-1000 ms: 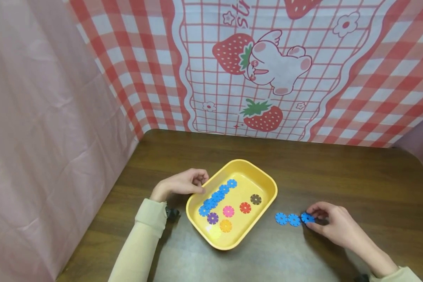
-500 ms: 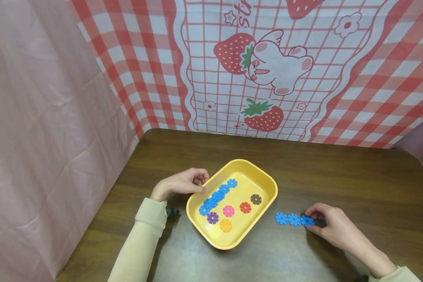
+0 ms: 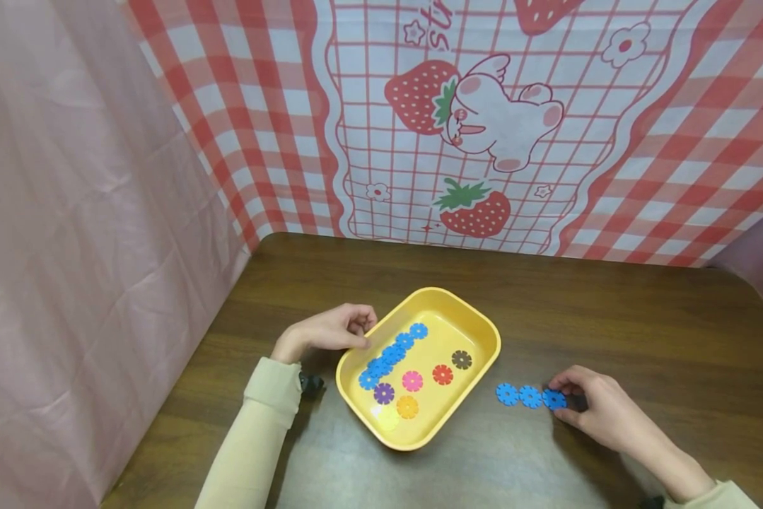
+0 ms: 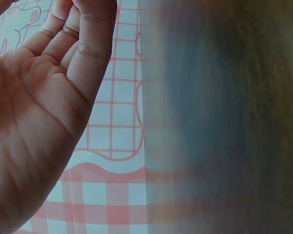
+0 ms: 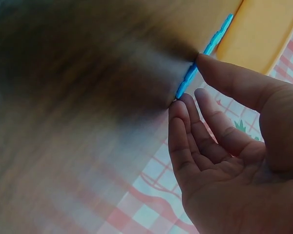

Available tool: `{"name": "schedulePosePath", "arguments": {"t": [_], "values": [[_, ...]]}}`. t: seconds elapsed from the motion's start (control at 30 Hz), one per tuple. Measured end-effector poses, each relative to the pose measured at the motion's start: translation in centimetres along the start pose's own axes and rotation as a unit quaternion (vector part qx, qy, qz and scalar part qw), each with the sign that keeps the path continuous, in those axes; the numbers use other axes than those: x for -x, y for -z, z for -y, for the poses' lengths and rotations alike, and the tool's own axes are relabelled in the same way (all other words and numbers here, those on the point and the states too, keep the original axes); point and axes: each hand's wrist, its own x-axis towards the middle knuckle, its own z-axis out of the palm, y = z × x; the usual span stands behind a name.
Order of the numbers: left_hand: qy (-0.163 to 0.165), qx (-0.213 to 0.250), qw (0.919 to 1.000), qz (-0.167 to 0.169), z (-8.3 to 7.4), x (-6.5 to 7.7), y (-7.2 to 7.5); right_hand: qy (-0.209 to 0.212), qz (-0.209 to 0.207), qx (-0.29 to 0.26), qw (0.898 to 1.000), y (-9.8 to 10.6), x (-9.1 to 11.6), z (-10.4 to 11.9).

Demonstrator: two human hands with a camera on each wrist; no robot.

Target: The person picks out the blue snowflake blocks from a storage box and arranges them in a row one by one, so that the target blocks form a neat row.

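My right hand (image 3: 604,406) pinches a blue notched building disc (image 3: 554,399) between thumb and fingertips. It lies at the right end of a short row on the table, beside a middle blue disc (image 3: 530,396) and a left blue disc (image 3: 507,394). Edge-on, the row (image 5: 216,39) appears as a thin blue strip in the right wrist view. At the yellow tray (image 3: 460,418), my left hand (image 3: 330,329) holds the left rim, thumb at the edge and fingers curled outside. The left wrist view has my left palm (image 4: 39,112) but no tray.
Inside the tray are several overlapping blue discs (image 3: 392,353) along the left wall. Single purple (image 3: 384,394), pink (image 3: 412,382), red (image 3: 443,375), brown (image 3: 462,360), orange (image 3: 407,407) and yellow discs (image 3: 389,418) lie there too. A checked cloth (image 3: 279,141) hangs behind the table.
The disc in my right hand has shifted slightly down and flattened into line with the other two blue discs. My left hand and the tray have stayed put.
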Motion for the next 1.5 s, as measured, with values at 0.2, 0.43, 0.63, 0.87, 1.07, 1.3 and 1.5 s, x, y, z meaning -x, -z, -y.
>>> {"name": "schedulePosePath", "arguments": {"t": [0.2,0.43,0.63,0.87,1.07,1.3,1.5], "values": [[0.004,0.000,1.0000,-0.001,0.0,0.0,0.0,-0.008,0.007,0.002,1.000,0.0,0.0,0.2],[0.006,-0.002,1.0000,-0.001,0.0,0.0,0.0,0.000,0.000,0.008,1.000,0.3,0.0,0.3],[0.008,-0.001,1.0000,-0.001,0.1,0.0,0.1,-0.016,-0.017,0.019,1.000,1.2,-0.8,0.7],[0.009,-0.004,0.9999,-0.002,0.0,0.1,0.0,-0.008,-0.028,0.010,1.000,2.0,-2.4,1.3],[0.011,-0.006,0.9999,-0.003,-0.2,0.2,0.0,-0.016,-0.022,-0.002,1.000,2.4,-4.1,2.6],[0.006,-0.005,1.0000,0.000,0.0,0.1,0.0,-0.018,-0.009,-0.025,0.999,2.5,-6.5,4.7],[0.004,-0.003,1.0000,-0.002,0.0,0.0,-0.1,-0.018,0.013,-0.055,0.998,2.0,-8.9,5.9]]}}
